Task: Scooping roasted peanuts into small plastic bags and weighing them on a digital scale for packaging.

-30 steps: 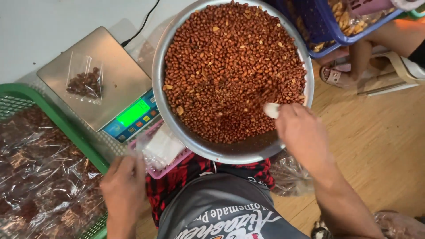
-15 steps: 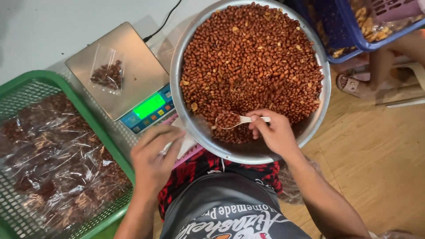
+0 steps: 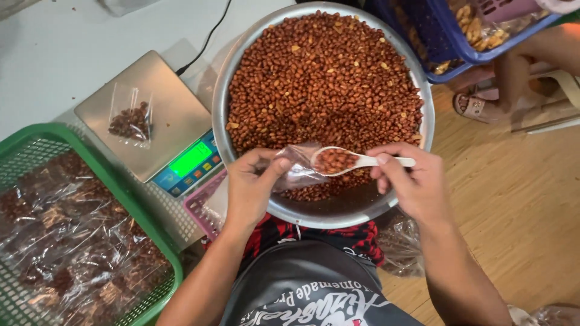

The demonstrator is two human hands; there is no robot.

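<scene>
Our left hand (image 3: pixel 251 187) has come up gripping a clear bag (image 3: pixel 297 169); our right hand (image 3: pixel 411 181) pinches the loaded spoon (image 3: pixel 341 161) at its mouth, so filling starts.

Head camera looks steeply down, close above the hands (image 3: pixel 254 190).

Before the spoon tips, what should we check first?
1. Spoon is loaded with peanuts: ok.
2. Right hand grips the spoon handle: ok.
3. Left hand holds the small clear bag at the spoon's bowl: ok.
4. Bag mouth is open wide enough: cannot tell, the plastic is crumpled.
5. Spoon and bag hang over the big metal bowl, so spills would likely fall back in: ok.
6. Scale is free for this bag: not ok, another bag with nuts lies on it.
</scene>
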